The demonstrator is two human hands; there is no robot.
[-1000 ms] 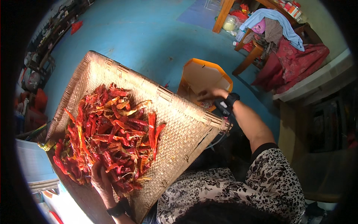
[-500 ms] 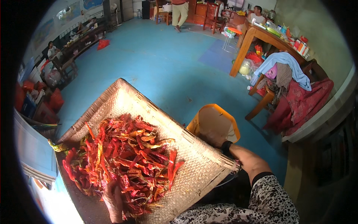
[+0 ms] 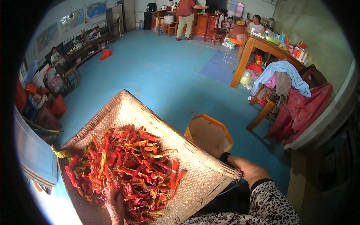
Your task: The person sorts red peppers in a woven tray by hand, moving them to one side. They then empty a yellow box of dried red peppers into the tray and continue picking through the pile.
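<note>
A large woven bamboo basket (image 3: 195,168) lies tilted in front of me, holding a heap of dried red chili peppers (image 3: 131,165), some yellowish. My left hand (image 3: 115,205) is low in the heap, its fingers closed together around a chili pepper, though the fingertips are partly lost among the others. Past the basket's right edge, my right hand (image 3: 215,151) reaches to a yellow-rimmed bin (image 3: 208,132) on the floor. The basket edge hides most of its fingers, so its grip does not show. A dark band circles the right wrist.
On the right, a wooden table (image 3: 277,45) carries food and packages, beside a chair draped with blue and red cloths (image 3: 287,73). Red bags (image 3: 58,107) sit at left. A person (image 3: 185,17) stands far back; others sit by the table and left wall.
The view has tilted up slightly, showing more of the standing person, who has an arm out to the right. The left hand remains on the chili peppers and the right hand at the bin.
</note>
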